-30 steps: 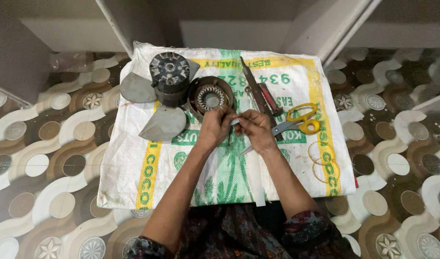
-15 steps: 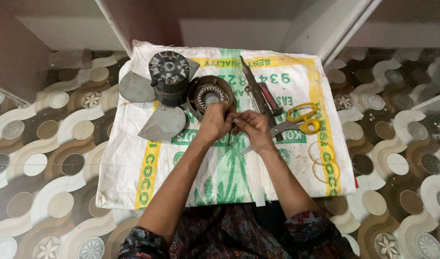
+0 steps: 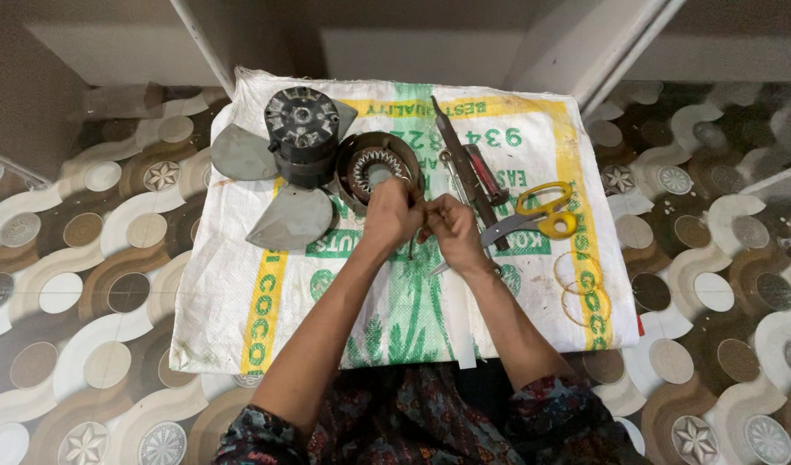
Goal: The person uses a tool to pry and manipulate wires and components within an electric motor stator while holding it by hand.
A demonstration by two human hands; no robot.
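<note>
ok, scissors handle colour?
Yellow. The scissors lie on the woven sack, just right of the right hand; head view shows them clearly.

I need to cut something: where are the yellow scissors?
The yellow scissors lie on the sack, just right of the right hand.

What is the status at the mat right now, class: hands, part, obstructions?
Left hand and right hand pinch something small together. Stator ring just beyond. Scissors lie beside right hand.
</note>
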